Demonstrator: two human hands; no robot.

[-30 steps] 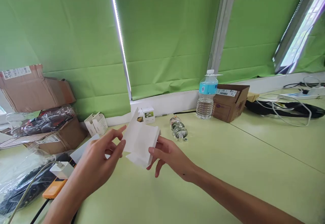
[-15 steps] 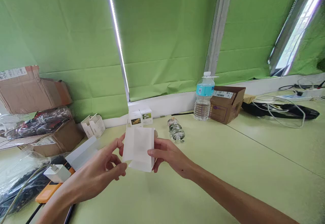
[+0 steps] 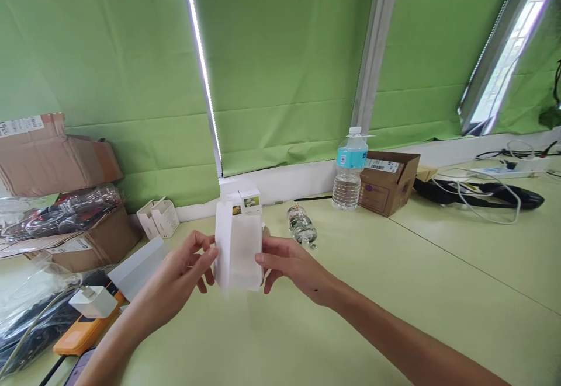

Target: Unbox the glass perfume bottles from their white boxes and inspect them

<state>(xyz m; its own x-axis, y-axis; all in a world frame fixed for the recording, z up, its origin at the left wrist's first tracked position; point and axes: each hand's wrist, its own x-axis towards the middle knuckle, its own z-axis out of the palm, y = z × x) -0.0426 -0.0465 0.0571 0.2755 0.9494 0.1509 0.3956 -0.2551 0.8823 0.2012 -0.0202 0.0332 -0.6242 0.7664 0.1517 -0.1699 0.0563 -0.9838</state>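
Above the table I hold a thin white folded paper carton (image 3: 246, 251), its inner side or blank face toward me. My right hand (image 3: 284, 260) grips its right edge, thumb in front and fingers behind. My left hand (image 3: 193, 263) pinches the left edge, where a narrow side panel (image 3: 224, 246) stands folded up. Behind the carton stand two small white boxes with pictures on them, one showing a flower (image 3: 252, 200). To the right of these lies a group of small clear glass-like pieces (image 3: 302, 225).
A water bottle (image 3: 349, 170) and an open brown box (image 3: 388, 184) stand at the back. Stacked cardboard boxes (image 3: 56, 158), small white cartons (image 3: 158, 218), a white charger (image 3: 93, 301) and an orange device (image 3: 81, 334) are at left. A black item with cables (image 3: 477, 194) lies right.
The carton's left panel has swung upright, and its lower flap no longer shows. My left hand has closed onto the left edge. My right hand keeps its grip.
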